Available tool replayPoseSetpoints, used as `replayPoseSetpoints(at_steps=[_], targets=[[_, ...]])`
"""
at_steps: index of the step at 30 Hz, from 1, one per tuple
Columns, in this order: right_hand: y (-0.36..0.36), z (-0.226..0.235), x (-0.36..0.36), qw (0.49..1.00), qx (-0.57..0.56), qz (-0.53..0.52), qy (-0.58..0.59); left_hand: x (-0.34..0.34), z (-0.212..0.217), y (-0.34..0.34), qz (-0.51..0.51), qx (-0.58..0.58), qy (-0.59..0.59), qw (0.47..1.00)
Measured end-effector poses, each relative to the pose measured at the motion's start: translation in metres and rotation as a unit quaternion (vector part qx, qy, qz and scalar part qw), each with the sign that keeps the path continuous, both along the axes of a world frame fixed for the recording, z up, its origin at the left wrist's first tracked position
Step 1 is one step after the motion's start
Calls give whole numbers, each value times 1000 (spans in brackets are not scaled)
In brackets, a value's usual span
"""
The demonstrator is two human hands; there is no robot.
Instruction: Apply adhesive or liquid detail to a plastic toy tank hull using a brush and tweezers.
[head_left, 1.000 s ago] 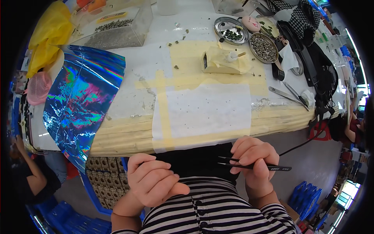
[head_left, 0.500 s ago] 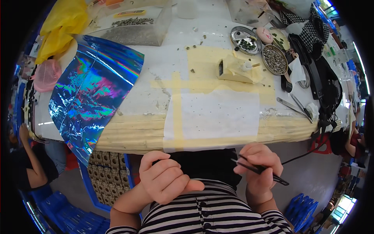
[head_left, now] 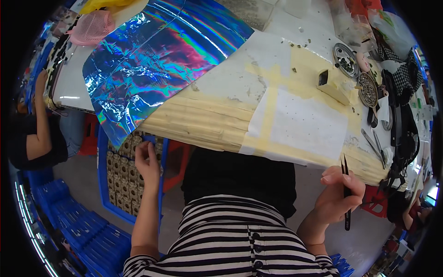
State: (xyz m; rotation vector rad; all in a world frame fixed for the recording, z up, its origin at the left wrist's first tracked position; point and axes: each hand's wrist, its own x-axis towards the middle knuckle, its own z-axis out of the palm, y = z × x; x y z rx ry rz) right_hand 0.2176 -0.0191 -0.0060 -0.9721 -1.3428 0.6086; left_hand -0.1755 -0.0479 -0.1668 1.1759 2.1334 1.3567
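Beside a white worktable (head_left: pixel 230 79) edged with yellowish tape. With the left hand (head_left: pixel 148 165) at the blue crate (head_left: pixel 102 168), fingers loosely curled near brownish blocks (head_left: pixel 121 171) with round holes; impossible to tell whether gripping one. Holding black tweezers (head_left: pixel 347 214) in the right hand (head_left: pixel 339 196), tips slightly apart, near the speckled white sheet (head_left: pixel 295 124). Probably at the fetching step; next calling for a firm finger pinch. Farther out, on the tabletop: iridescent blue foil (head_left: pixel 157 64), a round dish (head_left: pixel 368 92) of small pieces.

Slim black tweezers (head_left: pixel 348 219), nearly upright; tips uppermost, slightly parted; gripped in the right fingers (head_left: pixel 356 185)
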Motion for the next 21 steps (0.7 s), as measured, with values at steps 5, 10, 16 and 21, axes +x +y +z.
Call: replayPoseSetpoints(at_steps=[5,10,16,21], targets=[[-3,4,-9,1000,3,17,-13,-42,-37,11,-70,-85,187,976],[-13,11,-13,998,6,6,-57,-50,-57,49,-118,-215,253,936],[-19,10,-7,997,-11,-25,-75,-61,-69,61,-148,-184,240,941],[-19,15,1,995,-23,-27,-92,-63,-71,52,-179,-135,292,930]])
